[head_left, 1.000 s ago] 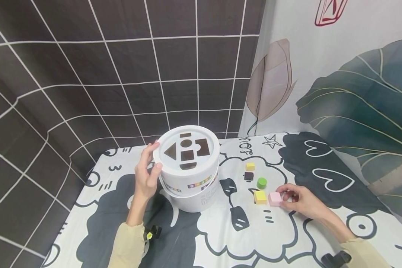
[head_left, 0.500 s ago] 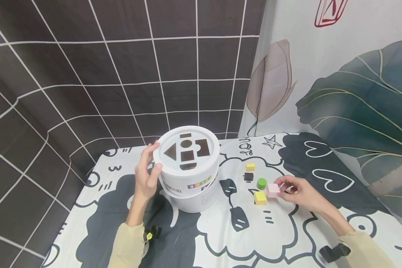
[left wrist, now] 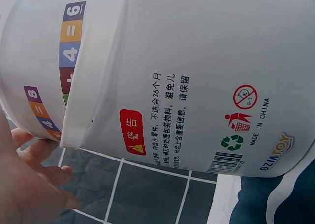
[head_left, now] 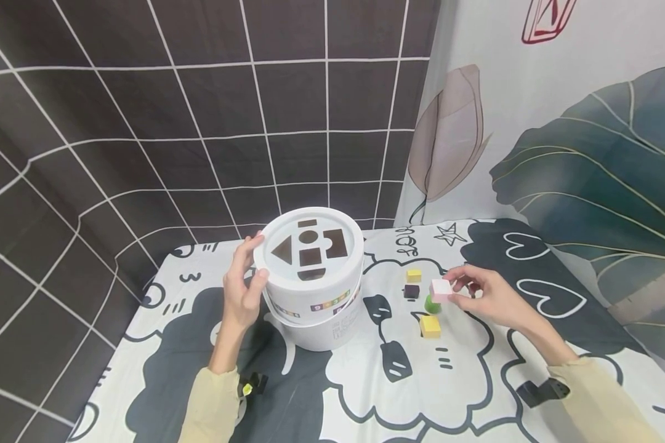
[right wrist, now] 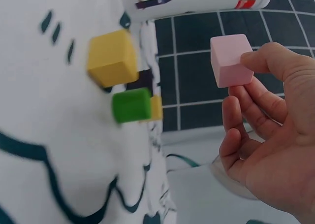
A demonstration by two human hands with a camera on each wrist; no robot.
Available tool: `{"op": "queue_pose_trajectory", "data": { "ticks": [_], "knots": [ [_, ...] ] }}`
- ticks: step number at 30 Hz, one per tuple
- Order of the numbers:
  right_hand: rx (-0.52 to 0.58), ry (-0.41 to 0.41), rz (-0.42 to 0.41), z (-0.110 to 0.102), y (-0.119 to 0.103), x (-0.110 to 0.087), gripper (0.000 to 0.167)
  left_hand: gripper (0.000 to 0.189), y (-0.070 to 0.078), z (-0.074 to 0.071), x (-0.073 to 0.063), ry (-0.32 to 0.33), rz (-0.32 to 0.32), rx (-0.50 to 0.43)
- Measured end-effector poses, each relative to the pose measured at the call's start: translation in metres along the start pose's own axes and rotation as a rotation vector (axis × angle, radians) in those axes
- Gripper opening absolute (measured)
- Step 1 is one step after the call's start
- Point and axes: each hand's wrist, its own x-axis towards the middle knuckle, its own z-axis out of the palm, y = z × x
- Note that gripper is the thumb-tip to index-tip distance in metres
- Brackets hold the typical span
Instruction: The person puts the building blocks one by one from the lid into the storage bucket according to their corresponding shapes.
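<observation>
In the head view my left hand (head_left: 242, 292) holds the left side of a white bucket (head_left: 321, 329), thumb and fingers curved around the edge of its lid (head_left: 277, 275). The lid has several dark shaped holes. My right hand (head_left: 493, 298) pinches a pink cube (head_left: 440, 290) between thumb and fingers. In the right wrist view that cube (right wrist: 230, 61) hangs above the cloth. Partly behind it in the head view is a green cylinder (head_left: 432, 304). Just in front lies a yellow cube (head_left: 430, 327); a black block (head_left: 412, 291) and a smaller yellow block (head_left: 414, 275) lie farther back.
A patterned black and white cloth (head_left: 366, 394) covers the table. Behind the bucket hangs a dark gridded curtain (head_left: 288, 111), with a leaf-patterned curtain (head_left: 576, 184) at the right.
My right hand has raised the pink cube off the cloth and carried it back and slightly left, over the green cylinder. My left hand and the bucket have stayed put.
</observation>
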Motion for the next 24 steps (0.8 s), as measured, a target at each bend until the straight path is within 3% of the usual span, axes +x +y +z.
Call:
{"op": "queue_pose_trajectory", "data": {
  "ticks": [24],
  "knots": [
    [0.102,0.045,-0.102,-0.002,-0.067,0.066,0.028,0.057,-0.004,0.0,0.0,-0.005,0.015,-0.002]
  ]
}}
